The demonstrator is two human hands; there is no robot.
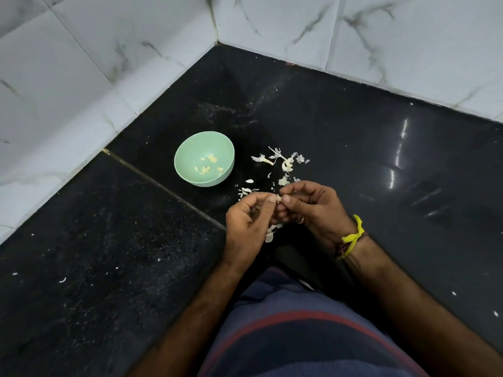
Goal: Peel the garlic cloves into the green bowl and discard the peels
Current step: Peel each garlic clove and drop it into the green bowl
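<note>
1. Several peeled cloves (207, 165) already lie in the green bowl (230, 155), so the job looks partly done; the loose peels (284, 164) scattered on the black table (381, 148) beside it still need discarding.
2. Both hands meet just in front of the bowl: the left hand (249, 217) and right hand (313, 204) pinch one small garlic clove (278, 198) between thumbs and fingertips (mid-peel, I'd say).
3. The clove is pale, mostly hidden; papery skins (270, 232) hang below the left hand.
</note>
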